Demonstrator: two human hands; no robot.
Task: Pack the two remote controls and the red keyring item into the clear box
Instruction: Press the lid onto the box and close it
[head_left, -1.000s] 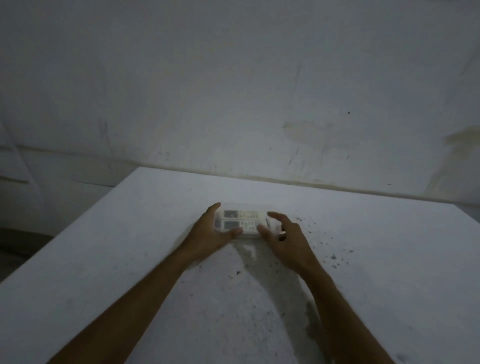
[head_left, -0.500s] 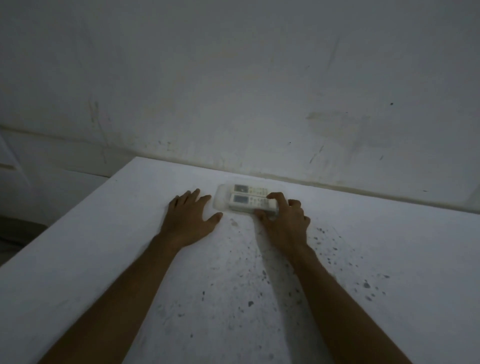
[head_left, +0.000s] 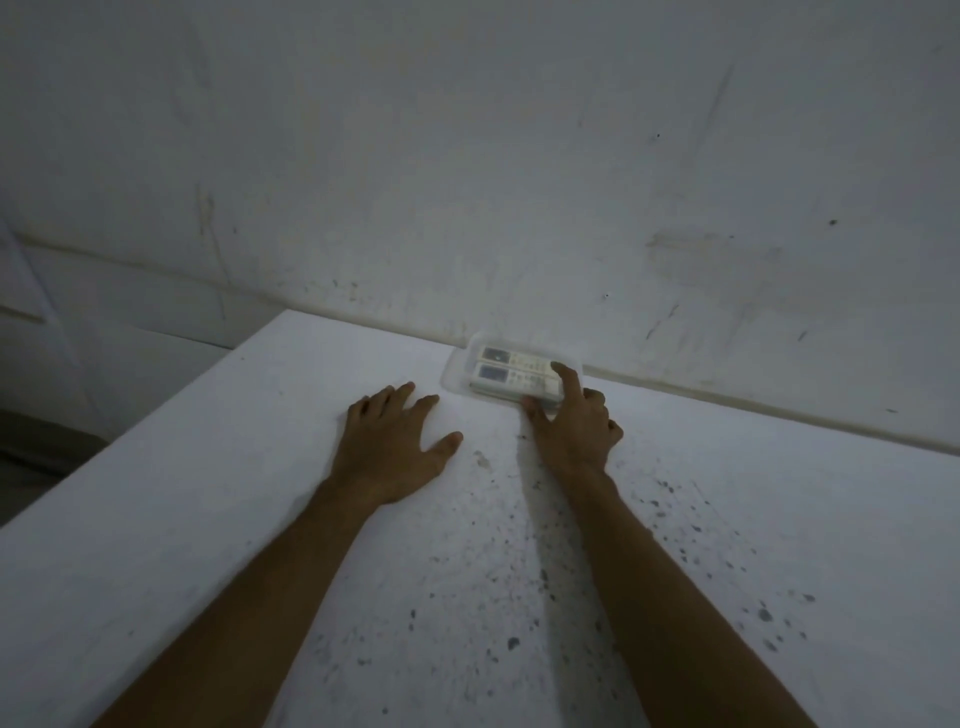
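A: How are the hands?

B: The left hand (head_left: 396, 446) lies flat on the worktop (head_left: 208, 519), fingers spread wide, holding nothing. The right hand (head_left: 571, 426) is at the near right corner of the clear box (head_left: 457, 375); its index finger lies over the nearer remote control (head_left: 511, 378), the thumb touches the front wall, and the other fingers are curled.

A: Where are the task things?

B: Both remotes lie inside the box, side by side and lengthwise; the farther remote control (head_left: 514, 357) is behind the first. They are pale, long and rectangular, each with a small grey screen at the left end. The red keyring item I cannot make out.

A: And the surfaces, the room around?

B: The box is thin transparent plastic with rounded corners, and it stands just beside the wall (head_left: 467, 156). The worktop is white and matt, with dark specks near the right arm. Its left edge is well apart from the hands, with open surface left and right of the box.
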